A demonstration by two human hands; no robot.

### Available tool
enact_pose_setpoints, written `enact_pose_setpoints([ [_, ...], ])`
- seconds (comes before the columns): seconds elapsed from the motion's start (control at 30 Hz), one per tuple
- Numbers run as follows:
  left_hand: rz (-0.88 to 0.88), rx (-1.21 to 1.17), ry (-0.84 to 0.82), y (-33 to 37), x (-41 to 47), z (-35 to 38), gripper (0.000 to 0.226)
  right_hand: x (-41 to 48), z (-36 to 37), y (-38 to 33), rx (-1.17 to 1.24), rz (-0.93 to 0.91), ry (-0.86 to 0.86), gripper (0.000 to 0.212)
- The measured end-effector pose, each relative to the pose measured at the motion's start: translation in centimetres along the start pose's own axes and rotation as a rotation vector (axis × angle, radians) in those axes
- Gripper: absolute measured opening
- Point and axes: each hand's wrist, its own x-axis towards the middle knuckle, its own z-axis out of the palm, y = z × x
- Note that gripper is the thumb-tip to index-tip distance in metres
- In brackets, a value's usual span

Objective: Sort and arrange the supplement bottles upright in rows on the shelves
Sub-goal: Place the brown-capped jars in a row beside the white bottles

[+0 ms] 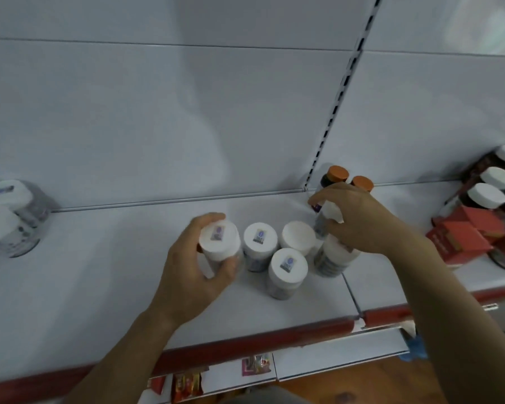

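Observation:
Several white-capped supplement bottles stand upright in a cluster on the white shelf (pixel 105 281). My left hand (pixel 193 275) grips the leftmost bottle (pixel 219 237) around its body, cap showing. Beside it stand three more: one (pixel 260 237), one with a plain cap (pixel 298 237) and one in front (pixel 287 268). My right hand (pixel 359 223) holds a small white-capped bottle (pixel 328 214) over another bottle (pixel 333 258) that it partly hides. Two orange-capped dark bottles (pixel 337 174) stand behind it against the back panel.
Two white-capped bottles (pixel 5 220) lie tilted at the far left of the shelf. At the right are dark jars with white lids (pixel 487 195) and red boxes (pixel 464 234). A red strip (pixel 245 346) edges the shelf front; packets hang below.

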Motion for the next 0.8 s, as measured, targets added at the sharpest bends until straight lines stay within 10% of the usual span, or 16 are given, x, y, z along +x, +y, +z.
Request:
enact_pose_setpoints([
  [0.37,-0.217,-0.088,0.253,-2.3,2.0,-5.4,0.058,1.7,1.3,-6.2,0.212,-0.103,0.399,0.039],
  [0.8,-0.029,0.472,0.282,-5.5,-4.4,-24.7,0.037,10.1,14.1,-32.3,0.547,-0.439,0.323,0.026],
])
